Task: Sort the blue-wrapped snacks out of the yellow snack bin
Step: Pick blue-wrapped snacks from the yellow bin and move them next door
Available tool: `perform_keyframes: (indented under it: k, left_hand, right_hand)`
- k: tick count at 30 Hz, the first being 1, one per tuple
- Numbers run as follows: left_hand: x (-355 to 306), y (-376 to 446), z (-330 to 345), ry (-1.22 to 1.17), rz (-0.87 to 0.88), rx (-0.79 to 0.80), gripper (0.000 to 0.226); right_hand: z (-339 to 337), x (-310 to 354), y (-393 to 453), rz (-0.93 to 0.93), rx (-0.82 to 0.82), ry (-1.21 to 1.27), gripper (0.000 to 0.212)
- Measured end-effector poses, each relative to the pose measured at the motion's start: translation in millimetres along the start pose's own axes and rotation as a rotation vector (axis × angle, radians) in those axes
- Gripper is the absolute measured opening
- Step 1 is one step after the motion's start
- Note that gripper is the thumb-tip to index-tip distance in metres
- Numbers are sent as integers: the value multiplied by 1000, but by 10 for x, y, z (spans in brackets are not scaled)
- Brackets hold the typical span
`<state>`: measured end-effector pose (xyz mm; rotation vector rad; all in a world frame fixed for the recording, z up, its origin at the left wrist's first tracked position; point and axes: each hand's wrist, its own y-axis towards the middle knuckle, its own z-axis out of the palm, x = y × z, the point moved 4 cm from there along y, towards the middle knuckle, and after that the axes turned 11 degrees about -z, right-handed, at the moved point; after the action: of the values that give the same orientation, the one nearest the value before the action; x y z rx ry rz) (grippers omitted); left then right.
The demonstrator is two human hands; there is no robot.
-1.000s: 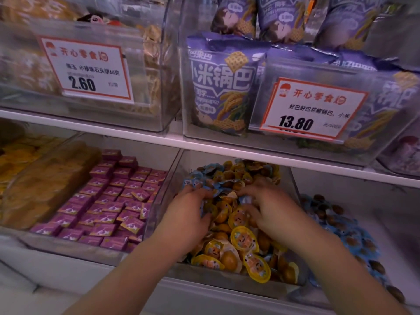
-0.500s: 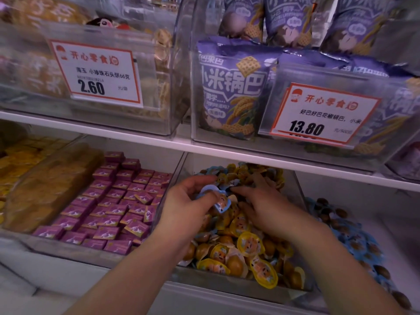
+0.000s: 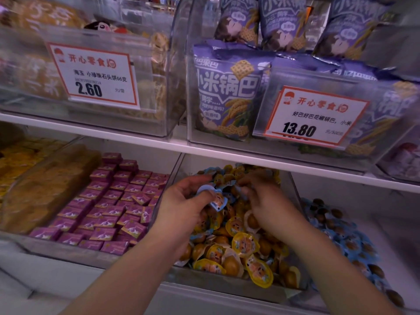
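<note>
Middle bin (image 3: 293, 194) is clear plastic, mostly yellow-wrapped snacks (image 3: 245, 244) with little cartoon faces and brown insides. A few blue-wrapped snacks (image 3: 205, 189) sit near its 11 o'clock. Bin at 3 o'clock holds blue packs (image 3: 350, 244) with dark brown centres. At 9 o'clock, purple boxes (image 3: 106, 214). Up at 12, purple bags (image 3: 227, 92) with white lettering and yellow lattice crackers. The price tags (image 3: 316, 115) are white, edged orange-red, with black numbers.

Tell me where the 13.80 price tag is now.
The 13.80 price tag hangs on the upper-right clear bin, over the purple bags.
</note>
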<state>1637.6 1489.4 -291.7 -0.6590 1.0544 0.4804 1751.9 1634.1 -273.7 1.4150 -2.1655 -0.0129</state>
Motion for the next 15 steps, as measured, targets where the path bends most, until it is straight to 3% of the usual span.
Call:
perform_keyframes:
  k: [4,8,11,15]
  left_hand:
    - [-6,2,25,-30,26,-19,23]
    - [-30,-40,201,-196,37,46,26]
    - [-56,-125,343,-200,129,85,27]
    - [-55,-298,543,260,421,80,30]
  right_hand:
    - [-242,64,-96,120,-252,192,21]
    - [-147,163,-273,445,-351,1048,22]
    - [-54,293,-389,631,-217,1498,34]
    - [-61,363,-481,568,-19,1580,53]
